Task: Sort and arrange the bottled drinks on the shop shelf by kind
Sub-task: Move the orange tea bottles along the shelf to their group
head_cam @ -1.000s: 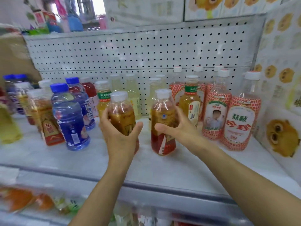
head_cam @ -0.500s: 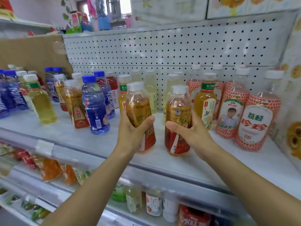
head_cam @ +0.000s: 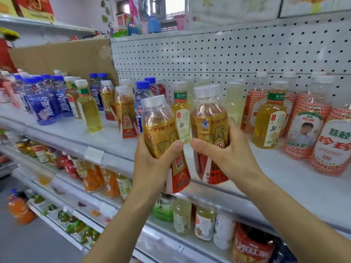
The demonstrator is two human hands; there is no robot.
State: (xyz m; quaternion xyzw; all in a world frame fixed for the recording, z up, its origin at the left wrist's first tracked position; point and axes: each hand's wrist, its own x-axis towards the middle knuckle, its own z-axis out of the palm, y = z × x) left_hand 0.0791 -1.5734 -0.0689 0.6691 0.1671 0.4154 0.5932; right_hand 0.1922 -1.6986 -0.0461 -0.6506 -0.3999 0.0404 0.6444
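1. centre frame: a person holds two matching gold-and-red drink bottles with white caps side by side, close together, at the front edge of the shop shelf (head_cam: 284,179).
2. the left hand (head_cam: 152,164) is wrapped around the middle of the left bottle (head_cam: 161,133), thumb across the label. the bottle leans slightly to the left and its base overlaps the shelf's front lip.
3. the right hand (head_cam: 229,154) is curled around the right bottle (head_cam: 208,126), thumb pointing left across the front. the bottle is upright, and it cannot be told whether its base touches the shelf.
4. just behind the gap between the two stands a yellow tea bottle (head_cam: 181,111) with a green neck band.
5. left of centre, a third gold-and-red bottle (head_cam: 126,114) stands on the shelf, with a blue-capped bottle (head_cam: 142,92) just behind it.
6. further left stand another yellow tea bottle (head_cam: 89,109) and a cluster of blue bottles (head_cam: 43,99).
7. right of frame: one more yellow tea bottle (head_cam: 269,120) stands in front of red-and-white patterned bottles (head_cam: 330,145).
8. behind, a white perforated back panel (head_cam: 209,54) and a sheet of brown cardboard (head_cam: 62,56) at upper left.
9. lower frame: further shelves carry orange drinks (head_cam: 93,177) and other bottles.
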